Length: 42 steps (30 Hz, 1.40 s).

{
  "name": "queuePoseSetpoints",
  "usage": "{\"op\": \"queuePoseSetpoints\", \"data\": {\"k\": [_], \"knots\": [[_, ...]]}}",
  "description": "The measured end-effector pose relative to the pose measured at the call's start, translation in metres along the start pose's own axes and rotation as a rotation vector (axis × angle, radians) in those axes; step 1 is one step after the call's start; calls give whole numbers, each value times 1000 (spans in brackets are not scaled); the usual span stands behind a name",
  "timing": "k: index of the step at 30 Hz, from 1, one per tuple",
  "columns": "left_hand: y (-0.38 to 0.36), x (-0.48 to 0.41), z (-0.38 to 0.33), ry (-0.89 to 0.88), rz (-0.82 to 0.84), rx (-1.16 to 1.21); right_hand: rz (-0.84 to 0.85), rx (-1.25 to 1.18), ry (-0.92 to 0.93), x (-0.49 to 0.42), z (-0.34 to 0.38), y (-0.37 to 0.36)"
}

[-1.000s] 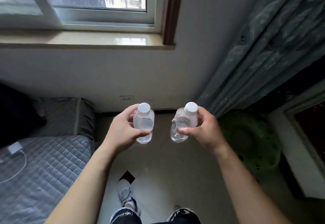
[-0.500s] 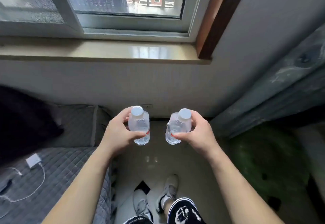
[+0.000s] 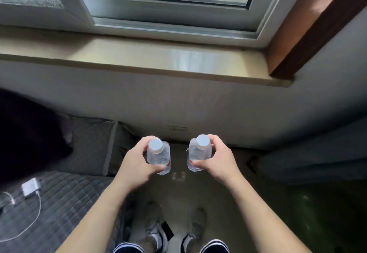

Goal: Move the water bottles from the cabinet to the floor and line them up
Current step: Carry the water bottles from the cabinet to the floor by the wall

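Two small clear water bottles with white caps are held upright in the air over the floor [image 3: 179, 191]. My left hand [image 3: 137, 163] grips the left bottle [image 3: 159, 156] round its body. My right hand [image 3: 215, 159] grips the right bottle [image 3: 196, 153] the same way. The bottles are a short gap apart and stay clear of the floor. No cabinet is in view.
A bed with a grey quilted cover [image 3: 59, 203] fills the left, with a white charger and cable [image 3: 30, 188] on it. The wall and window sill [image 3: 158, 58] stand ahead. A dark curtain [image 3: 317, 165] hangs at the right. My feet in shoes [image 3: 174, 231] stand on the floor below.
I have stepped closer to the window wall, and the view has tipped further down. Both hands still hold their bottles, now lower and nearer the wall's foot.
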<state>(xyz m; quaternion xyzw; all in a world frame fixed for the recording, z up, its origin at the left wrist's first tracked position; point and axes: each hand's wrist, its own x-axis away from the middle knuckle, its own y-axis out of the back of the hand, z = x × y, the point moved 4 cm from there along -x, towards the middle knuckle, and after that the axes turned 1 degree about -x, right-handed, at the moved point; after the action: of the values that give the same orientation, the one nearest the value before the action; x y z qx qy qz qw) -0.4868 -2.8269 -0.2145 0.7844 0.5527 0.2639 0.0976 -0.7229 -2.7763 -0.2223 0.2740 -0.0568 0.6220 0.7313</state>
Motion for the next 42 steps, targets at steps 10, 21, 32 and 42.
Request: {"op": "queuePoseSetpoints", "data": {"k": [10,21,32,42], "knots": [[-42,-111,128,35,39,-80,-39,9,-43,-123,-112,-77],[-108,-226,302,-63,93,-120,-92,-13,-6,-253,-271,-175],[-166,-302,465,-17,84,-144,-58,78,-11,-357,-414,-255],[-197,-337,515,-14,114,-100,-90,46,9,-390,-458,-286]]}}
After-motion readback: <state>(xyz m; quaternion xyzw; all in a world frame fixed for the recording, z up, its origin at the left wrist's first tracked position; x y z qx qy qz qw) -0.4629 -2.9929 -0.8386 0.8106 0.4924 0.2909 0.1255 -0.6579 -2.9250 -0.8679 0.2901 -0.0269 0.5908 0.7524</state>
